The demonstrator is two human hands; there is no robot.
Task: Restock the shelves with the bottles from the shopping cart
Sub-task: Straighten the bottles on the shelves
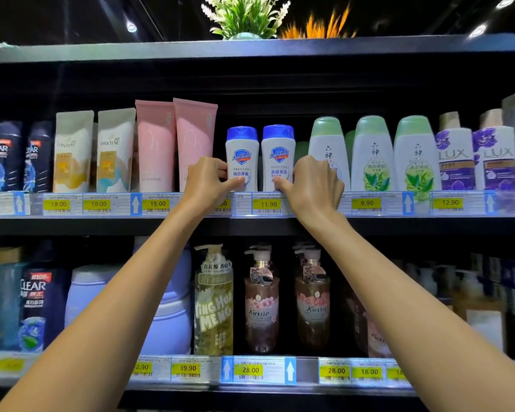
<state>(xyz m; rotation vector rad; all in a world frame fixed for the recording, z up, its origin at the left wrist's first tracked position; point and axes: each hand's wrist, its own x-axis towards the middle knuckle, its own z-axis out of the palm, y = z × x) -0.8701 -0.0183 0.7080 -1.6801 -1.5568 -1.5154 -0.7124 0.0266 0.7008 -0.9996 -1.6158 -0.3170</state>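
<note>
Two small white Safeguard bottles with blue caps stand upright side by side on the upper shelf [191,223]. My left hand [208,181] grips the lower part of the left Safeguard bottle [241,153], thumb on its front. My right hand [314,185] holds the right Safeguard bottle [277,153] low down in the same way. Both arms reach up from below. The shopping cart is out of view.
Pink tubes [176,144] stand just left of the bottles and green-capped white bottles [372,150] just right. Pantene, Clear and Lux products fill the shelf ends. Pump bottles [262,301] line the lower shelf. Yellow price tags run along both shelf edges.
</note>
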